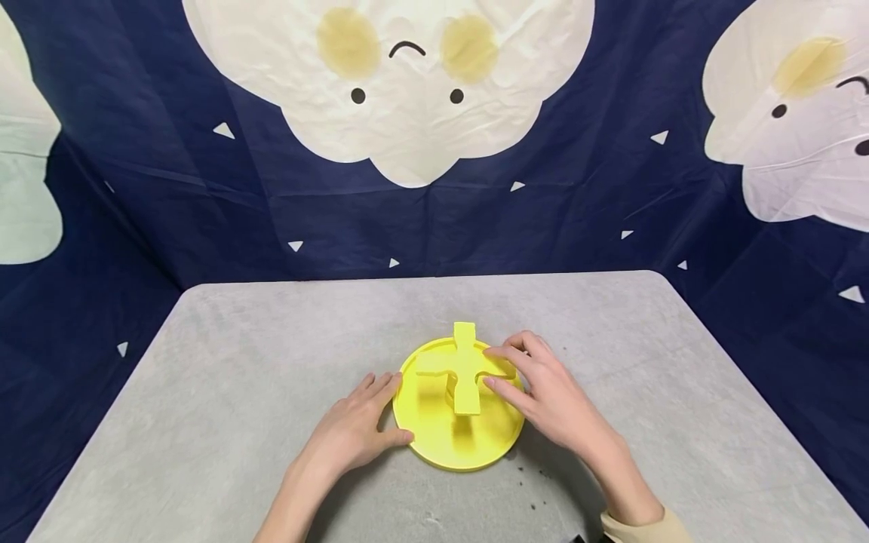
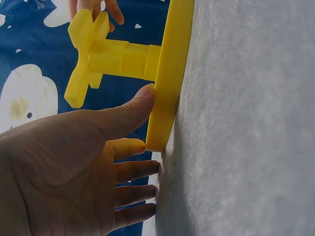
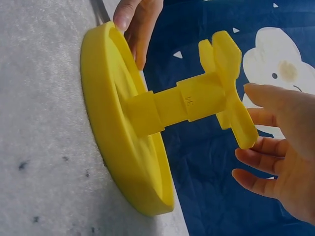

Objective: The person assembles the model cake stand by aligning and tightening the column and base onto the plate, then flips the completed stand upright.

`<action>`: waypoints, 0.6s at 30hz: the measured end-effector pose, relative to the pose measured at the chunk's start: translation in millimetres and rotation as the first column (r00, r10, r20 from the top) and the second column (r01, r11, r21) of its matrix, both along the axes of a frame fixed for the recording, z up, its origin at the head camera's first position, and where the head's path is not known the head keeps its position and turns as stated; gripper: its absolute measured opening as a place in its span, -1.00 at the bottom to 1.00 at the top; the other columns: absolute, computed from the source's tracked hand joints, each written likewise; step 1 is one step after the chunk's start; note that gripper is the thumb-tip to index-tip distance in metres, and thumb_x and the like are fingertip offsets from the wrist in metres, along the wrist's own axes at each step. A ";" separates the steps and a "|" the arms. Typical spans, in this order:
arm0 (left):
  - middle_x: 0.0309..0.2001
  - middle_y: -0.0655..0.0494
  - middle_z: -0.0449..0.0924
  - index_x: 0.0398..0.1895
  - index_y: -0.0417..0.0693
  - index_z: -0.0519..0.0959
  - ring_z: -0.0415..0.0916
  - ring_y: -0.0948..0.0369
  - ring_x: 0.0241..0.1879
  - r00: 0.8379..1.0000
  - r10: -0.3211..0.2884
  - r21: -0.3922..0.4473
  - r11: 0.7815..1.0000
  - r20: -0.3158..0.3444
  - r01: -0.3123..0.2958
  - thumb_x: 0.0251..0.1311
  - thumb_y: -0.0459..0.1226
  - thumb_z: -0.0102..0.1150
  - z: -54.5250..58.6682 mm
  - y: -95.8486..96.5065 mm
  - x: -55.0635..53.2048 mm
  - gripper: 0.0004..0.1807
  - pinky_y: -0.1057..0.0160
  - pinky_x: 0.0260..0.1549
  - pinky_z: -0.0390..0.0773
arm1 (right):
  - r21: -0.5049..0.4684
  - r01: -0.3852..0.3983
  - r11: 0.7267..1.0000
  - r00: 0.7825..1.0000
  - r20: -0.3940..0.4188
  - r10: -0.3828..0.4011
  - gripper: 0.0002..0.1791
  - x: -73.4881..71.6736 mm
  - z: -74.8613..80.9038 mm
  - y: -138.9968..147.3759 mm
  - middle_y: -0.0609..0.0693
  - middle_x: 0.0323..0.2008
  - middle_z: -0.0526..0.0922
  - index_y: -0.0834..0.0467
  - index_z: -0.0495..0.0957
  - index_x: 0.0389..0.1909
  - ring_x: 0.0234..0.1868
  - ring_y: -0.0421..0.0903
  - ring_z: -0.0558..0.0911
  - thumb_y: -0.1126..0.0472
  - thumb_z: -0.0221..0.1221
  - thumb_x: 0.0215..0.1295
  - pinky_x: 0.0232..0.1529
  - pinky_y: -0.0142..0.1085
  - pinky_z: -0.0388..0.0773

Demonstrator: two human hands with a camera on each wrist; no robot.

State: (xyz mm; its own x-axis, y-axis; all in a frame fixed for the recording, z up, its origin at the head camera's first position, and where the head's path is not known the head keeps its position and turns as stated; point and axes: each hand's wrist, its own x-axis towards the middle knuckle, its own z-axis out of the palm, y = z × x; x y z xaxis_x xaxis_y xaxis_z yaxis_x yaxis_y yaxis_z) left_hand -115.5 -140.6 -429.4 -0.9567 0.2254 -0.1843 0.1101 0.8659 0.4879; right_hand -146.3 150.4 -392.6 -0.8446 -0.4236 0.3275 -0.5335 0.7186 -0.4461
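A yellow round base (image 1: 434, 441) with a raised rim sits flat on the table. An upright yellow post (image 3: 172, 105) rises from its middle, topped by a yellow four-armed cross handle (image 1: 465, 373). My left hand (image 1: 349, 430) is at the base's left side, its thumb on the rim and its fingers fairly straight beside the edge. On the other side, my right hand (image 1: 553, 392) has its thumb and bent fingers around the handle's right arm, seen up close in the right wrist view. How firmly they press is hard to judge.
The grey table (image 1: 258, 362) extends around the base. Small dark crumbs (image 1: 532, 507) lie in front of it, to the right. A dark blue cloth (image 1: 224, 204) with white cloud shapes hangs behind and at both sides of the table.
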 end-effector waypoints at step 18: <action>0.58 -0.04 0.27 0.58 -0.02 0.27 0.11 -0.15 0.61 1.000 0.004 -0.002 1.000 -0.011 -0.004 0.14 0.11 0.45 0.4 0.9 1.8 -0.02 -0.36 0.45 0.29 | -0.069 -0.074 0.995 0.997 0.018 0.075 -0.98 6.4 7.0 0.2 -0.36 -0.34 0.63 -0.17 0.72 -0.23 -0.36 -0.40 0.52 0.06 0.32 0.39 -0.34 -0.45 0.58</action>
State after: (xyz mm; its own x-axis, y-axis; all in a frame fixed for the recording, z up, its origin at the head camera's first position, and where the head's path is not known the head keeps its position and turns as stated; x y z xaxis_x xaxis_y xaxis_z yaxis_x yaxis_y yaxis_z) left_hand -113.7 -139.7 -429.0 -0.9595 0.2214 -0.1742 0.1121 0.8673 0.4849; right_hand -139.9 150.6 -385.6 -0.8181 -0.4632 0.3409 -0.5749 0.6448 -0.5037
